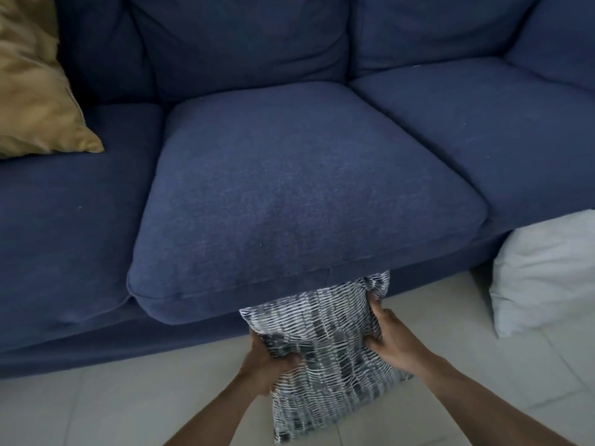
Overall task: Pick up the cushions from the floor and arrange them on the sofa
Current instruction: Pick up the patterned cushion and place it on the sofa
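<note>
While both hands [325, 347] grip its edges, patterned cushion [322, 342] seemingly overhangs floor [96, 410].

This is a home living room. A large sofa upholstered in dark blue woven fabric [306, 194], with plump seat and back cushions, fills the view from nine o'clock to three o'clock, standing on a floor of pale grey square tiles [96, 410]. A shiny gold satin throw cushion [35, 91] sits on the seat at ten o'clock, and a plain white fabric cushion [547, 272] leans against the sofa's base at four o'clock.
</note>
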### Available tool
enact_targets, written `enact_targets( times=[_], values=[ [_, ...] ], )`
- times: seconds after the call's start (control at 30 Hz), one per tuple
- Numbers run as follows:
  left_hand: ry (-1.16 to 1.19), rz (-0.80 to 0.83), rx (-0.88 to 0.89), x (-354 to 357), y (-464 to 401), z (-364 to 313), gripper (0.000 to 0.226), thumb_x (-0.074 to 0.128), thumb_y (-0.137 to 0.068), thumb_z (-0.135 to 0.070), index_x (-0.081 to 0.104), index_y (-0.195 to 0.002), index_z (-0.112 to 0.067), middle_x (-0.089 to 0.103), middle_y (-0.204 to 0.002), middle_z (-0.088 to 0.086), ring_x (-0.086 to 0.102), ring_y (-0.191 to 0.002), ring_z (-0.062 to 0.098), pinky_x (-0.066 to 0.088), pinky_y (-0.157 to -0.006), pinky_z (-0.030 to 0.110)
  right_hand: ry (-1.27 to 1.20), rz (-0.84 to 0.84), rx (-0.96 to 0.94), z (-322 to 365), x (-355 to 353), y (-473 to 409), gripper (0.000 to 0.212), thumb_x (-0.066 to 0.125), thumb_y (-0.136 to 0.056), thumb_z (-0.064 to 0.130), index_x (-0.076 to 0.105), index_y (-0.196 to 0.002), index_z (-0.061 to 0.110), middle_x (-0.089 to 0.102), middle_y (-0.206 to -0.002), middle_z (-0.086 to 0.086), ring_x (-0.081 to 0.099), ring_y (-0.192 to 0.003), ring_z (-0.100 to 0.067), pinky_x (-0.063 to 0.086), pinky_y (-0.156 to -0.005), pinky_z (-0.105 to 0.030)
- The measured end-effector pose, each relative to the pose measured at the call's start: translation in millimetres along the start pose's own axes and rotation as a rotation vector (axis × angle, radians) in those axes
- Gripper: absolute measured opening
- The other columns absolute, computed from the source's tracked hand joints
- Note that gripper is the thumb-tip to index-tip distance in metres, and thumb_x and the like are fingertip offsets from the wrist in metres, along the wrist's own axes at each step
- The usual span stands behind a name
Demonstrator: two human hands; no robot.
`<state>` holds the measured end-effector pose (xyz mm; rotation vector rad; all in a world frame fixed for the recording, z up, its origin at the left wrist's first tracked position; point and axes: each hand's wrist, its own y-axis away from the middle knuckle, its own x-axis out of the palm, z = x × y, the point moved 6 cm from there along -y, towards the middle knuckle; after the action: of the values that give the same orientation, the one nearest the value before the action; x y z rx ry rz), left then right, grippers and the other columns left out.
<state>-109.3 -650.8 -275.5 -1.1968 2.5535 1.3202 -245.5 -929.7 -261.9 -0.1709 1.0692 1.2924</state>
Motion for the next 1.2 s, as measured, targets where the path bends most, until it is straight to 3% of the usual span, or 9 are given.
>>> enact_targets(
  times=[0.1, 0.17, 0.33, 0.47, 0.6, 0.73, 0.97, 1.1, 1.2],
  values=[
    [-0.107, -0.013, 0.051, -6, 10, 0, 0.112, 0.097, -0.073, -0.039, 0.023, -0.157, -0.031, 0.066, -0.129, -0.004, 0.067, -0.120, 0.030, 0.059, -0.097, 0.043, -0.051, -0.003, -0.012, 13, -2, 13, 0.108, 0.066, -0.103, 0.009, -0.011, -0.168, 0.048, 0.062, -0.153, -0.009, 0.072, -0.088, 0.003, 0.056, -0.078, -0.014],
    [-0.170, -0.023, 0.078, -10, 27, 1, 0.108, 0.094, -0.077, -0.036, 0.023, -0.159, -0.027, 0.067, -0.130, -0.004, 0.066, -0.123, 0.027, 0.053, -0.099, 0.035, -0.083, -0.008, -0.008, 21, -4, 28, 0.108, 0.064, -0.103, 0.002, -0.010, -0.166, 0.049, 0.067, -0.150, -0.004, 0.068, -0.076, 0.016, 0.051, -0.069, -0.006],
    [-0.202, -0.019, 0.118, -26, 82, -1, 0.105, 0.090, -0.082, -0.032, 0.021, -0.161, -0.023, 0.066, -0.127, -0.005, 0.064, -0.116, 0.023, 0.046, -0.091, 0.028, -0.134, -0.024, 0.019, 45, -16, 90, 0.111, 0.066, -0.103, 0.002, -0.007, -0.169, 0.052, 0.067, -0.137, 0.007, 0.076, -0.073, -0.015, 0.064, -0.066, -0.027],
    [-0.196, -0.016, 0.121, -41, 140, -6, 0.104, 0.091, -0.080, -0.033, 0.024, -0.160, -0.026, 0.068, -0.129, -0.005, 0.064, -0.128, 0.033, 0.050, -0.098, 0.037, -0.133, -0.027, 0.039, 72, -33, 151, 0.114, 0.067, -0.103, 0.003, -0.009, -0.164, 0.061, 0.070, -0.140, 0.004, 0.079, -0.089, -0.016, 0.066, -0.081, -0.033],
    [-0.167, 0.018, 0.110, -60, 212, -19, 0.105, 0.091, -0.080, -0.035, 0.022, -0.160, -0.031, 0.067, -0.124, -0.010, 0.065, -0.123, 0.030, 0.047, -0.093, 0.035, -0.152, 0.018, 0.068, 114, -60, 217, 0.107, 0.062, -0.104, -0.003, -0.002, -0.170, 0.050, 0.056, -0.161, -0.003, 0.065, -0.056, -0.006, 0.051, -0.052, -0.021],
    [-0.127, 0.050, 0.095, -82, 285, -42, 0.102, 0.091, -0.081, -0.032, 0.024, -0.157, -0.029, 0.067, -0.123, -0.011, 0.063, -0.112, 0.021, 0.046, -0.092, 0.032, -0.154, 0.015, 0.057, 150, -91, 271, 0.106, 0.062, -0.105, -0.002, -0.004, -0.168, 0.053, 0.034, -0.176, -0.005, 0.056, -0.048, -0.006, 0.051, -0.051, -0.021],
    [-0.076, 0.037, 0.163, -143, 360, -128, 0.104, 0.093, -0.079, -0.029, 0.020, -0.151, -0.042, 0.067, -0.115, -0.021, 0.065, -0.106, 0.013, 0.046, -0.089, 0.029, -0.190, -0.019, 0.054, 217, -177, 309, 0.108, 0.063, -0.103, -0.004, -0.003, -0.167, 0.053, 0.031, -0.169, 0.012, 0.066, -0.060, 0.005, 0.055, -0.062, -0.017],
    [-0.060, 0.004, 0.235, -186, 370, -203, 0.119, 0.092, -0.071, -0.037, 0.013, -0.159, -0.046, 0.068, -0.126, -0.017, 0.066, -0.118, 0.019, 0.055, -0.098, 0.044, -0.191, -0.061, -0.007, 260, -246, 292, 0.113, 0.069, -0.101, -0.002, 0.000, -0.160, 0.065, 0.053, -0.164, 0.010, 0.069, -0.113, 0.012, 0.057, -0.103, -0.017],
    [-0.099, -0.032, 0.263, -219, 368, -267, 0.118, 0.091, -0.078, -0.039, 0.009, -0.162, -0.045, 0.068, -0.121, -0.019, 0.067, -0.114, 0.020, 0.053, -0.091, 0.037, -0.188, -0.097, -0.026, 290, -300, 264, 0.109, 0.068, -0.102, 0.002, -0.003, -0.157, 0.064, 0.071, -0.134, 0.009, 0.068, -0.093, 0.016, 0.056, -0.081, -0.012]
  ],
)
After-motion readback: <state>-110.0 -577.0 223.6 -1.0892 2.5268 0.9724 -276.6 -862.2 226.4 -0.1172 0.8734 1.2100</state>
